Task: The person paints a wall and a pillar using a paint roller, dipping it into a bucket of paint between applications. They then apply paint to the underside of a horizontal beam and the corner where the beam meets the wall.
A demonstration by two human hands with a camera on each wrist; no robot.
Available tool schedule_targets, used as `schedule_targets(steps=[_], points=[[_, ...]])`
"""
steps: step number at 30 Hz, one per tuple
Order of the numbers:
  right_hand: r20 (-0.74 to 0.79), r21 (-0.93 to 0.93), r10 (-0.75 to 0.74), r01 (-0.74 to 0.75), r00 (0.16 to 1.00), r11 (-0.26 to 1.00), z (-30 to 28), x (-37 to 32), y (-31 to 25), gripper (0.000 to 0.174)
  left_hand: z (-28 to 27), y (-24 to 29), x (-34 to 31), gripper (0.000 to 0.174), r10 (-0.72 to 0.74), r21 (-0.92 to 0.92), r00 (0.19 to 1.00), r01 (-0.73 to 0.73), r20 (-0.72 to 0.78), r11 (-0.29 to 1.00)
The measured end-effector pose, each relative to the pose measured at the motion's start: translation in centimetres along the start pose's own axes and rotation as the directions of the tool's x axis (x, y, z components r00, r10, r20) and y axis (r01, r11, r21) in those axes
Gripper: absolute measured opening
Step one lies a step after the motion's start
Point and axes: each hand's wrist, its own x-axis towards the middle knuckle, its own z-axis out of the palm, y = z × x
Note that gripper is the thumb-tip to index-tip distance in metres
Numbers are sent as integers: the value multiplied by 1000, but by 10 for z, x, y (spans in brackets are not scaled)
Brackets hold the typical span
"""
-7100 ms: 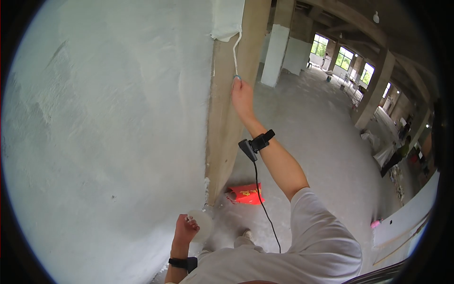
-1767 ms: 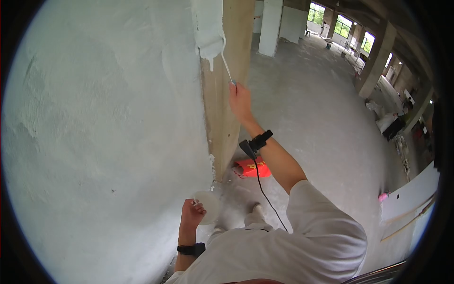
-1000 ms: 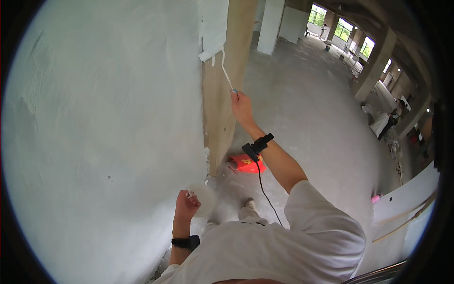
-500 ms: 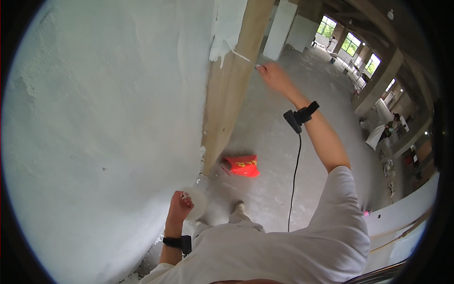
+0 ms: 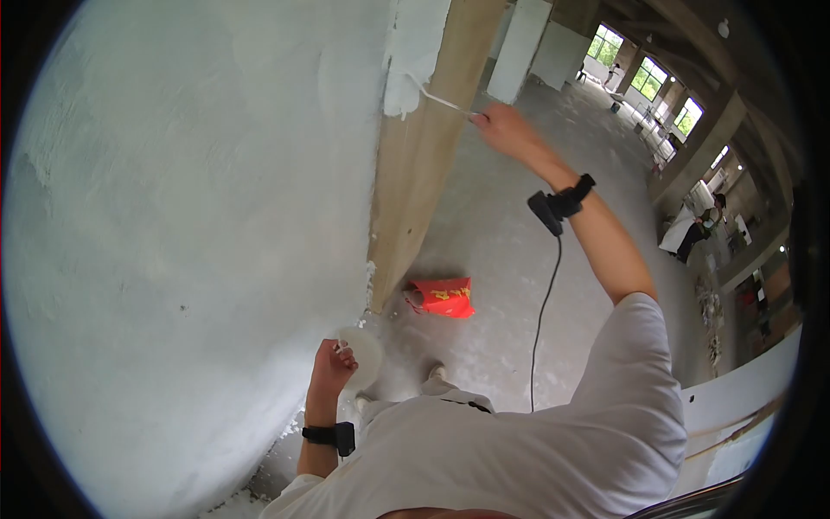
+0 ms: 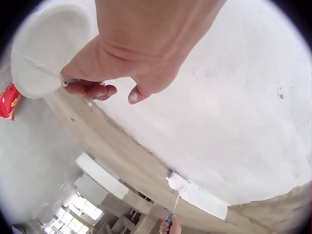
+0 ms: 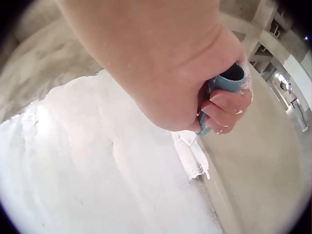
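Note:
My right hand point(image 5: 510, 134) grips a paint roller by its blue handle point(image 7: 231, 80), fingers curled round it. From the handle a thin bent rod point(image 5: 445, 104) runs left to the white-coated roller head point(image 7: 190, 156), which lies against the wall corner at the lower end of a freshly painted white strip point(image 5: 417, 43). White paint hangs below the roller in drips and spots my fingers. Low beside the wall, my left hand point(image 5: 331, 370) holds a round white bucket point(image 5: 367, 359) by its thin handle. Paint marks these fingers too.
Bare tan plaster point(image 5: 411, 182) runs down the corner beside the broad white wall point(image 5: 207, 216). A red bag point(image 5: 445, 297) lies on the grey floor near its foot. A black cable point(image 5: 545, 316) hangs from the right wrist camera. Pillars and people stand farther off.
My right hand has swung right and slightly up with the roller, so its rod now points left toward the wall instead of steeply upward. The left hand keeps holding the bucket low.

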Motion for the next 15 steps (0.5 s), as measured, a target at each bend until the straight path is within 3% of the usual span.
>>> schedule_targets(steps=[2, 5, 8, 15], points=[[14, 25, 60, -60, 998, 998, -6, -15, 20, 44, 0, -1, 0, 15, 1, -27, 1000, -1, 2, 1000], [25, -9, 38, -37, 999, 999, -30, -37, 20, 44, 0, 1, 4, 14, -19, -38, 1000, 18, -11, 999], [-94, -3, -28, 28, 995, 1000, -26, -39, 12, 45, 6, 0, 5, 14, 3, -8, 1000, -3, -16, 1000], [-140, 3, 6, -6, 990, 1000, 10, -52, 13, 45, 3, 5, 16, 12, -8, 13, 999, 8, -41, 1000]])
